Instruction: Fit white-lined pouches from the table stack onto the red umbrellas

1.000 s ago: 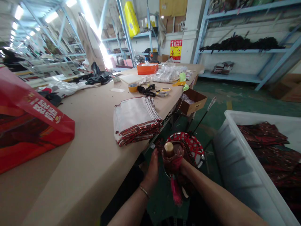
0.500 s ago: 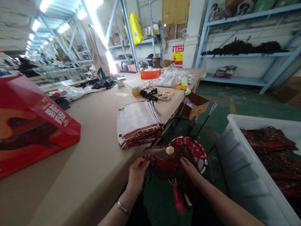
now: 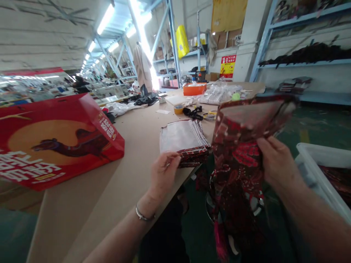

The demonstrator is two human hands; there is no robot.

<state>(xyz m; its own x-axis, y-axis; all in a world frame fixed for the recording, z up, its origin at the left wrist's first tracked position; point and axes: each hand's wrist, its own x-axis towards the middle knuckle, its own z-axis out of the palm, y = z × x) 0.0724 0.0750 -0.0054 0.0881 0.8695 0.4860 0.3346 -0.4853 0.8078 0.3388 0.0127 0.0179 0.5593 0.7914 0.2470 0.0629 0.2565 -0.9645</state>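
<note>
My right hand (image 3: 278,164) is closed on a dark red-brown patterned fabric piece (image 3: 237,157), raised beside the table. Its upper edge shows a pale inner side and is blurred by motion; the lower part hangs down. My left hand (image 3: 164,173), with a bracelet at the wrist, has thumb and fingers pinched together at the near edge of a stack of folded fabric pieces (image 3: 182,136). What lies between those fingertips is hidden. The stack has pale faces upward and red-brown patterned edges. Below the raised piece hangs a pink tassel (image 3: 220,239).
A red paper bag (image 3: 63,142) with a camel picture stands on the table's left. Tape (image 3: 178,109), scissors (image 3: 210,115) and an orange box (image 3: 194,88) lie farther back. On the right is a white plastic bin (image 3: 323,182) with patterned fabric inside.
My right hand has lifted the patterned fabric piece up and to the right. My left hand has let go of it and moved up to the stack's edge. The view has turned left.
</note>
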